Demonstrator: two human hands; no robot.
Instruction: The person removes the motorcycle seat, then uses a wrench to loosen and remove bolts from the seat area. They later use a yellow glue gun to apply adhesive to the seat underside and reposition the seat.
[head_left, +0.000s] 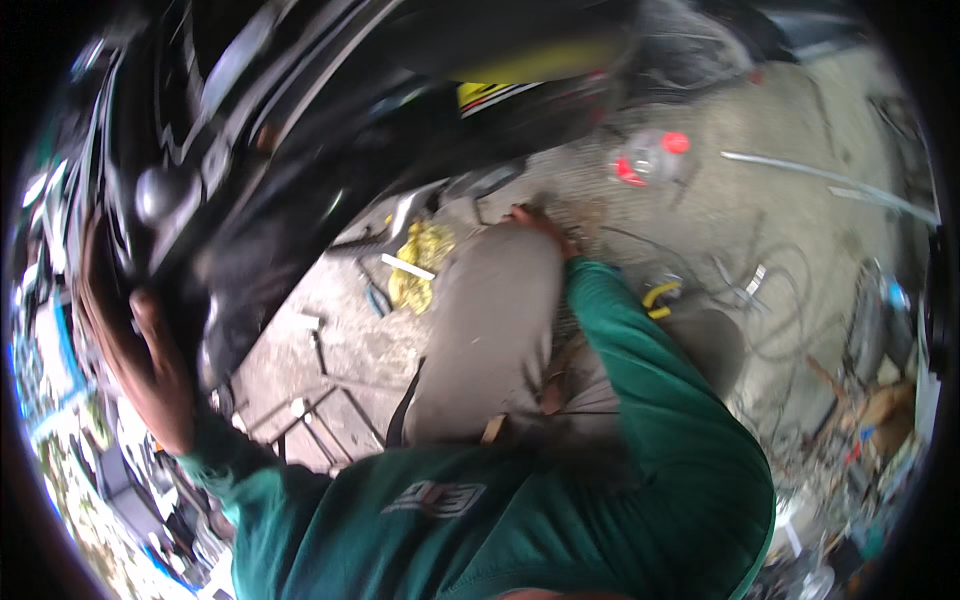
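Concrete floor [800,115], littered. Glossy blk motorbike [400,135] w/ yellow patch [498,97] filled upper L. L hand [155,355] was at it, thumb apart from fingers; R hand [543,222] past knee [505,285], couldn't tell fingers.

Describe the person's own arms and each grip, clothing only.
Both arms wear long green sleeves, the left sleeve looking darker than the right sleeve. The left grip is an ungloved hand, as is the right grip, partly hidden. Finer details blur.
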